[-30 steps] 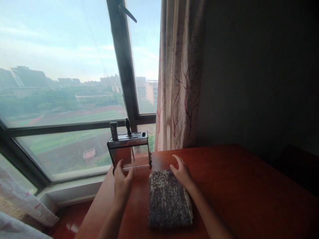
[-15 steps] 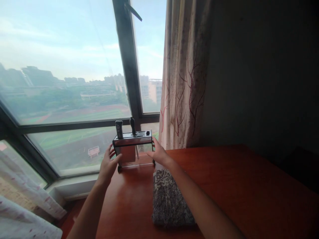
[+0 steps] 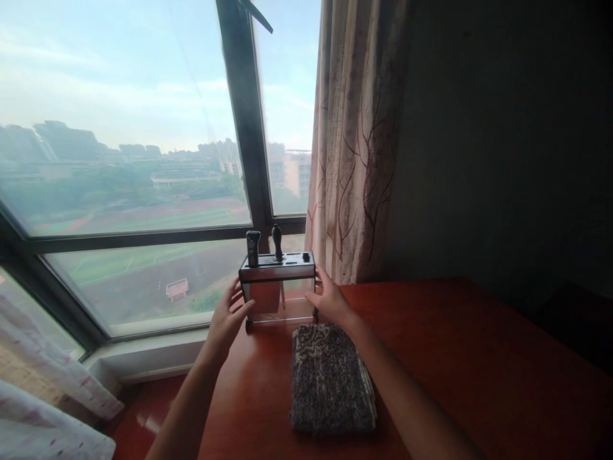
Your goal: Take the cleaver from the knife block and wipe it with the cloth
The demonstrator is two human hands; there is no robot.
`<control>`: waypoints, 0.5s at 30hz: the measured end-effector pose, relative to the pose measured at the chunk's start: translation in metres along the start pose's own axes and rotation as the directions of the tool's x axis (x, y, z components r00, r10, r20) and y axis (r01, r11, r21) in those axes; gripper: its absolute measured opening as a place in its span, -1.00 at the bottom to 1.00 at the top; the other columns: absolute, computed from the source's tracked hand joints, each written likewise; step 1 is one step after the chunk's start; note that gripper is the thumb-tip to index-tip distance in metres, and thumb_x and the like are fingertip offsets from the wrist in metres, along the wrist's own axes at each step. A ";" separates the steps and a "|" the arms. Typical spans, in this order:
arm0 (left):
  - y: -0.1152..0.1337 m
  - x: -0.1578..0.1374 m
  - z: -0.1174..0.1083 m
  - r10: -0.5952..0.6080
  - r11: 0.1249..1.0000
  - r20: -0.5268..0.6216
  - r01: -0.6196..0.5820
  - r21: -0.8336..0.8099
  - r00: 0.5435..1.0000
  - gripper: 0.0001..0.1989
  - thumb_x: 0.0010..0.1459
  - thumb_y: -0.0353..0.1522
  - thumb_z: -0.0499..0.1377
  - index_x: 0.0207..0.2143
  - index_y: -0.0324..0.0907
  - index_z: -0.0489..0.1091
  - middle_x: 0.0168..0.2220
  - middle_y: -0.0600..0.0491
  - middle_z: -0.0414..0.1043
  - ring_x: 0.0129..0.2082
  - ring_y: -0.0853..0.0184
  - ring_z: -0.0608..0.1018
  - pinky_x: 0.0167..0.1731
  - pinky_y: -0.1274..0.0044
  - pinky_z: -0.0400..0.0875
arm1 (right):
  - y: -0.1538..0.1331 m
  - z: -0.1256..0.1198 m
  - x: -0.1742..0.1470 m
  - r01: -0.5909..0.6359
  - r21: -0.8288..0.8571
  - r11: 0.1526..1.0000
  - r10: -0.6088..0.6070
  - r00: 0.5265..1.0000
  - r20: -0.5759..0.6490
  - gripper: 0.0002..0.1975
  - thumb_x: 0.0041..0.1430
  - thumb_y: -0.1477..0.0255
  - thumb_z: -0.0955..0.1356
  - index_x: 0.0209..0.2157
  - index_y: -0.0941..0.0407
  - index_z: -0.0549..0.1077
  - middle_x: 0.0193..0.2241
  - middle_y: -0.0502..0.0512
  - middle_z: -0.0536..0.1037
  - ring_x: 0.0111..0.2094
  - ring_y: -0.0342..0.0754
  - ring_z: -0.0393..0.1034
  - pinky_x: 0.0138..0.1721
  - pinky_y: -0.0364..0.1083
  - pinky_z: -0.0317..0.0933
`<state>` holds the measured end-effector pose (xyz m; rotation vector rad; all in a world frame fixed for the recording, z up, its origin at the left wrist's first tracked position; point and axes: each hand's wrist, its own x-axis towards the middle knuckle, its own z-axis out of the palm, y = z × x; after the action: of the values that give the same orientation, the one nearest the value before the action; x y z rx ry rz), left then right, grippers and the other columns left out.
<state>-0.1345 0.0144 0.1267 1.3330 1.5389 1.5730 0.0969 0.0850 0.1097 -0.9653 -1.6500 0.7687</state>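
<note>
**Both hands clamped on knife block at far table edge**

Left hand (image 3: pixel 228 317): arm comes up from bottom-left, forearm extended, wrist straight. Fingers spread and pressed against the left end of the knife block (image 3: pixel 278 286), thumb toward the front face. Palm faces right.

Right hand (image 3: pixel 331 301): arm runs in diagonally from bottom-right, crossing over the right edge of the folded cloth (image 3: pixel 331 378). Fingers curled on the block's right end, thumb on the near side. Palm faces left. So the block is gripped between the two hands, one per end.

Knife block: upright, metal top with clear lower panel, at the far left corner of the red-brown table (image 3: pixel 479 358), close to the window (image 3: pixel 124 160). Can't tell if its feet are on the table or just off it. Two dark handles stick up from the top slots: a squat one (image 3: pixel 252 248) at left, a slimmer knobbed one (image 3: pixel 276 241) just beside it. Right-hand slots look unfilled.

Folded cloth: speckled dark/light, lies flat on the table just in front of the block, between the forearms, not touching the block as far as visible.

Patterned curtain (image 3: pixel 357 140) hangs right of the block, behind the right hand.
</note>
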 end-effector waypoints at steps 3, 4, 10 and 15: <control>0.005 -0.009 0.018 0.013 1.000 0.052 -0.012 -0.023 0.999 -0.27 -0.01 -0.24 0.24 0.22 -0.12 0.11 0.13 -0.16 0.29 0.17 0.02 0.29 0.04 0.26 0.31 | 0.005 -0.022 -0.006 -0.069 0.016 0.997 0.068 0.997 0.024 -0.22 -0.06 0.49 0.38 0.24 0.04 0.11 0.12 0.12 0.37 0.03 0.05 0.34 0.05 0.00 0.23; 0.007 -0.012 0.024 0.018 0.999 0.071 -0.016 -0.033 0.997 -0.27 0.00 -0.25 0.23 0.23 -0.13 0.11 0.13 -0.16 0.29 0.17 0.03 0.29 0.04 0.28 0.32 | 0.007 -0.028 -0.007 -0.079 0.018 0.997 0.079 0.997 0.014 -0.21 -0.06 0.48 0.38 0.24 0.05 0.10 0.12 0.14 0.37 0.04 0.06 0.34 0.06 0.01 0.22; 0.006 -0.021 0.056 0.037 0.995 0.132 -0.025 -0.092 0.991 -0.27 0.03 -0.27 0.22 0.24 -0.12 0.06 0.14 -0.16 0.26 0.16 0.04 0.30 -0.01 0.28 0.35 | 0.029 -0.057 -0.008 -0.054 0.100 0.993 0.062 0.996 -0.072 -0.22 -0.09 0.46 0.42 0.21 0.03 0.16 0.13 0.13 0.36 0.13 0.12 0.25 0.15 0.09 0.13; 0.000 -0.017 0.075 0.057 0.995 0.149 -0.045 -0.083 0.987 -0.28 0.03 -0.31 0.22 0.24 -0.10 0.08 0.13 -0.15 0.25 0.17 0.06 0.28 0.01 0.27 0.32 | 0.036 -0.076 -0.005 -0.096 0.129 0.987 0.109 0.989 -0.096 -0.24 -0.07 0.43 0.42 0.21 0.01 0.18 0.13 0.13 0.35 0.14 0.11 0.22 0.17 0.12 0.09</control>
<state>-0.0611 0.0285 0.1106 1.4227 1.3467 1.5104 0.1794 0.0993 0.0967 -0.9908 -1.4558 0.8661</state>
